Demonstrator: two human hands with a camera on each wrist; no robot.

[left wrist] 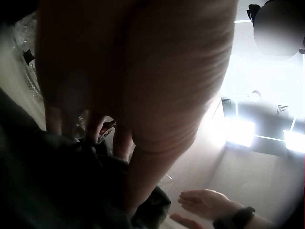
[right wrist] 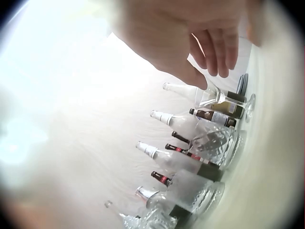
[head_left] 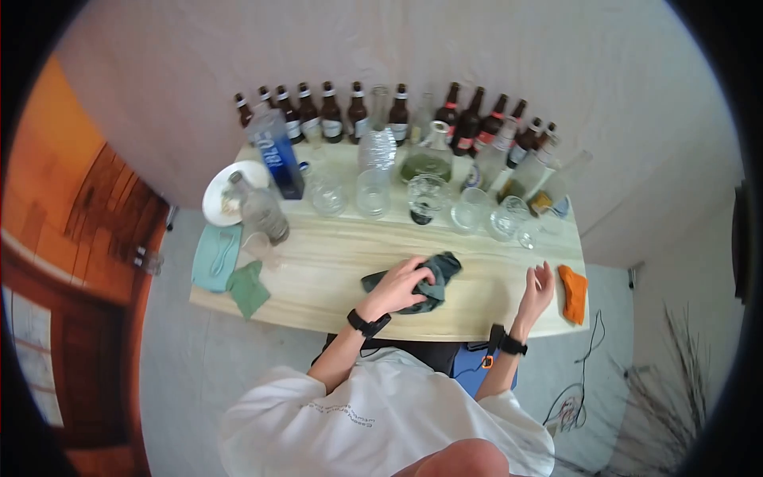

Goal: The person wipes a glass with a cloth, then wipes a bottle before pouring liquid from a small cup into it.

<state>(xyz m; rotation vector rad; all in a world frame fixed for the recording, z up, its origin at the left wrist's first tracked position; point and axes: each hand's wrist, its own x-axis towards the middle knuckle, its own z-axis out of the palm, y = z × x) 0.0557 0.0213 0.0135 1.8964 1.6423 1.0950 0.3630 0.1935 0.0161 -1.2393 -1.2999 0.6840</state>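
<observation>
In the head view a dark green cloth (head_left: 435, 292) lies bunched on the light wooden table (head_left: 318, 274) near its front edge. My left hand (head_left: 401, 285) holds it from above with curled fingers. The left wrist view shows the same cloth (left wrist: 57, 186) close up and dark, with the fingertips pushed into its folds. To the right, my right hand (head_left: 538, 296) is raised with nothing in it, fingers loose. An orange cloth (head_left: 572, 294) lies just right of that hand. A small stemmed glass (head_left: 527, 236) stands beyond it.
Several glasses, including a clear tumbler (head_left: 373, 193), stand across the table's middle, before a row of brown beer bottles (head_left: 330, 115). At left are a blue-labelled bottle (head_left: 280, 155), a clear bottle (head_left: 265, 212), a white plate (head_left: 213, 199), a teal cloth (head_left: 208, 266) and a green cloth (head_left: 249, 288).
</observation>
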